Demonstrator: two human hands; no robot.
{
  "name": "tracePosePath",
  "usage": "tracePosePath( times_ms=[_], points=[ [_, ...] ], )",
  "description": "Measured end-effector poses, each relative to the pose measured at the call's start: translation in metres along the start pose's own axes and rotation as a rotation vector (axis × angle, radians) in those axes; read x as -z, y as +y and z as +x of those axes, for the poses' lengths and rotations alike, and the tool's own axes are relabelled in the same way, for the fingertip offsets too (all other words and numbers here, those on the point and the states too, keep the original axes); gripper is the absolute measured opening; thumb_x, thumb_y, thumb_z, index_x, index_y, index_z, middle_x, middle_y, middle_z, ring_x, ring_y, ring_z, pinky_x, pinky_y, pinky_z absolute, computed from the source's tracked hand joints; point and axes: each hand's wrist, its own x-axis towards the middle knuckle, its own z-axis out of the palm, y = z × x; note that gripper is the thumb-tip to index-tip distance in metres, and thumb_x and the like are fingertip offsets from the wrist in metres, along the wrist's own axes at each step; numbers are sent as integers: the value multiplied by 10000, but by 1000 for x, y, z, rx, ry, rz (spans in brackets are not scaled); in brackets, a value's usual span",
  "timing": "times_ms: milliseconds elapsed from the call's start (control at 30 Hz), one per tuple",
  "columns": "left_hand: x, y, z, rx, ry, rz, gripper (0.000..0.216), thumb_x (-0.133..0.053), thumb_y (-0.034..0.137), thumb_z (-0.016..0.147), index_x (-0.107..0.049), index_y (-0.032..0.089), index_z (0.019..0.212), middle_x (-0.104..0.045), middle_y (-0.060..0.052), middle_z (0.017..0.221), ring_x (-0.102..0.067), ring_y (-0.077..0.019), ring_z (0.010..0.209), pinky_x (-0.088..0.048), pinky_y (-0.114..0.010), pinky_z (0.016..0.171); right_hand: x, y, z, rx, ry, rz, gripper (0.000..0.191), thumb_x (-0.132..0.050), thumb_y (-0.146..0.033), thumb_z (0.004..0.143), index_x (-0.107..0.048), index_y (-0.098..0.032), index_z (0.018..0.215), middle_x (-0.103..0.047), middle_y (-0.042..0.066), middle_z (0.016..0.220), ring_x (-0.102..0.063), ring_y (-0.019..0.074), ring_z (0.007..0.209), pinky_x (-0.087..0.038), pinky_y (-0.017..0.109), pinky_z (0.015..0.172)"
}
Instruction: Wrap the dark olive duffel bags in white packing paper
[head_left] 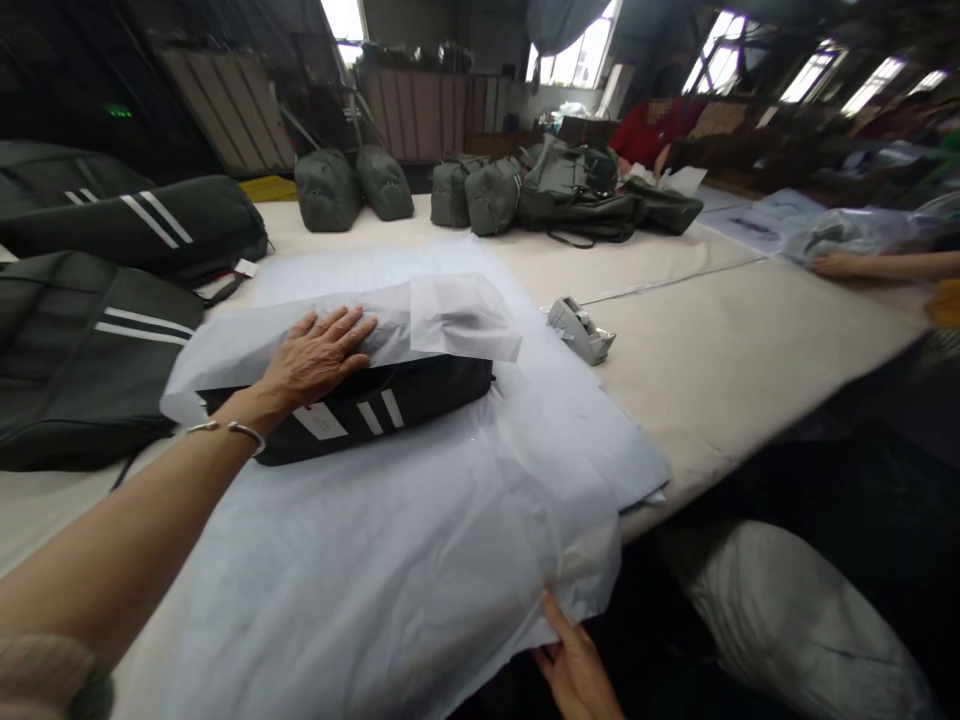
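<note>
A dark bag (435,392) with two white stripes and a white hang tag (321,421) lies on white tissue paper (390,560). Part of the paper is folded over the bag's top. My left hand (319,355) rests flat there, fingers spread, pressing the folded paper against the bag. Low at the table's near edge, my right hand (574,665) pinches the loose near edge of the sheet between thumb and fingers. Some of its fingers are hidden under the paper.
A grey tape dispenser (581,330) stands right of the paper stack. Striped dark bags (67,350) crowd the left side, and several more (491,195) line the back. One person in red (649,130) is behind them; another person's hand (836,264) touches clear plastic at right.
</note>
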Motion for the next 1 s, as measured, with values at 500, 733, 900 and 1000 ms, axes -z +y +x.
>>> tracePosePath(
  times_ms=[500,733,900,1000],
  points=[
    [-1,-2,2,-32,55,-24,536,-310,442,1000,-267,247,1498,-292,-104,1577,-248,-269,1445,-167,-499,1147,11,-8,-17,132,-137,-163,567,-908,-536,434,-681,-224,849,-739,29,746,-714,315,850,-581,413,721],
    [-7,-3,0,-63,127,-83,520,-349,415,997,-312,229,1481,-326,-133,1557,-272,-303,1432,-168,-537,1134,30,-6,-23,215,-81,-133,503,-920,-528,434,-669,-200,722,-727,15,674,-714,229,713,-548,306,657],
    [-15,-6,4,-59,135,-105,537,-420,400,979,-316,237,1480,-317,-134,1561,-258,-312,1439,-151,-557,1139,18,-12,-29,44,-132,-11,761,-916,-600,308,-679,-190,903,-759,86,900,-690,325,981,-565,397,815],
    [-15,-6,3,-40,133,-95,547,-447,397,973,-313,245,1481,-318,-128,1561,-259,-310,1440,-163,-560,1141,-3,-20,-36,130,-140,-138,573,-873,-569,532,-665,-213,930,-731,72,937,-664,331,1020,-591,437,757]
  ],
)
